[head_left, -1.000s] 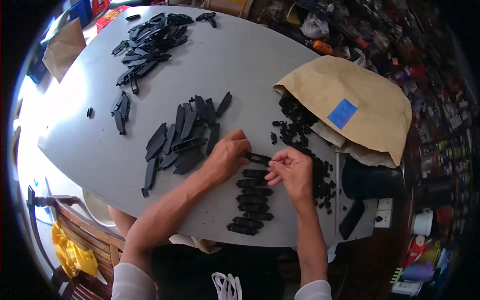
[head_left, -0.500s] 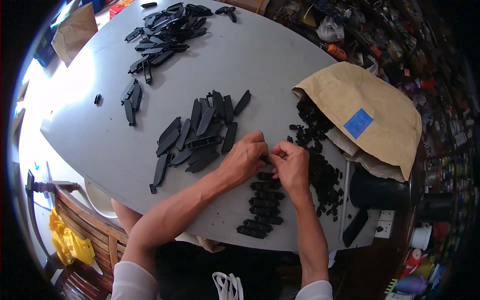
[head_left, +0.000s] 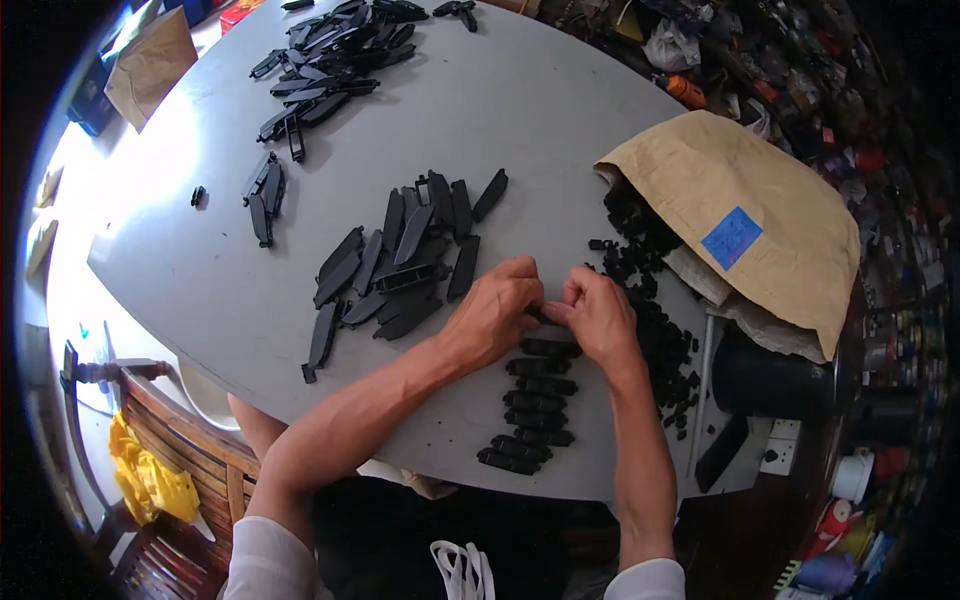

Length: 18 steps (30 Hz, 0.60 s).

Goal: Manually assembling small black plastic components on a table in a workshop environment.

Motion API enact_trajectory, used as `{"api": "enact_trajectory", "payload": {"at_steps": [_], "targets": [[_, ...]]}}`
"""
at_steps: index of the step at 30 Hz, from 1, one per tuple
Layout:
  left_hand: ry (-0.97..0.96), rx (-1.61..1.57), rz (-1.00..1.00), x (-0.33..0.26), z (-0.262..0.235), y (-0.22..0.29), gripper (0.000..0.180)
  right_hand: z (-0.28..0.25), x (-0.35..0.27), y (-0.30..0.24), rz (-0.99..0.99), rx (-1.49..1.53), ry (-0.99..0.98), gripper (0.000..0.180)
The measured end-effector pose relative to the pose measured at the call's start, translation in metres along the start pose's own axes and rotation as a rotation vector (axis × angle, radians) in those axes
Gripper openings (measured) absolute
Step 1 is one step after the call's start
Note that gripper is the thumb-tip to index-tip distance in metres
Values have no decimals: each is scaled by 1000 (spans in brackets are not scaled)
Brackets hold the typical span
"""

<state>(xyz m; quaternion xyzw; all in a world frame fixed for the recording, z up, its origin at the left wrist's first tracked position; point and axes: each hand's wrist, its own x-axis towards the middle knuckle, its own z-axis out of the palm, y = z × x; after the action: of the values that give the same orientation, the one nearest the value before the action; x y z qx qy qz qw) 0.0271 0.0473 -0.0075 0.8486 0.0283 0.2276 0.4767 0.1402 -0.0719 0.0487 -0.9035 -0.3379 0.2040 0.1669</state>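
My left hand (head_left: 497, 308) and my right hand (head_left: 597, 312) meet fingertip to fingertip over a grey table (head_left: 520, 110). Between them they pinch a long black plastic part (head_left: 538, 316), mostly hidden by the fingers. Below the hands lies a neat column of several finished black pieces (head_left: 530, 402). To the left of my left hand sits a loose pile of long black strips (head_left: 405, 255). Small black pieces (head_left: 650, 300) spill out beside my right hand from a brown paper bag (head_left: 745, 215).
A second heap of black strips (head_left: 330, 55) lies at the table's far side, with a few strays (head_left: 262, 190) nearer. A wooden chair (head_left: 175, 430) stands at the lower left. A black bin (head_left: 775, 375) and cluttered shelves fill the right side.
Both hands have closed together on the black part and shifted slightly toward the table's middle. The column of finished pieces below them looks unchanged.
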Motion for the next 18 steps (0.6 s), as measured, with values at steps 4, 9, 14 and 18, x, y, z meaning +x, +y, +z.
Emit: {"api": "enact_trajectory", "payload": {"at_steps": [4,9,14,18], "targets": [[4,16,5,5,3,-4,25,6,-2,15,-199,60,56,26],[11,4,-8,3,-3,-4,28,8,-17,1,-157,106,92,25],[28,22,-19,6,3,-4,28,2,-23,9,-247,85,187,18],[-38,84,-26,3,-7,-3,30,-27,-84,39,-50,66,461,12]]}}
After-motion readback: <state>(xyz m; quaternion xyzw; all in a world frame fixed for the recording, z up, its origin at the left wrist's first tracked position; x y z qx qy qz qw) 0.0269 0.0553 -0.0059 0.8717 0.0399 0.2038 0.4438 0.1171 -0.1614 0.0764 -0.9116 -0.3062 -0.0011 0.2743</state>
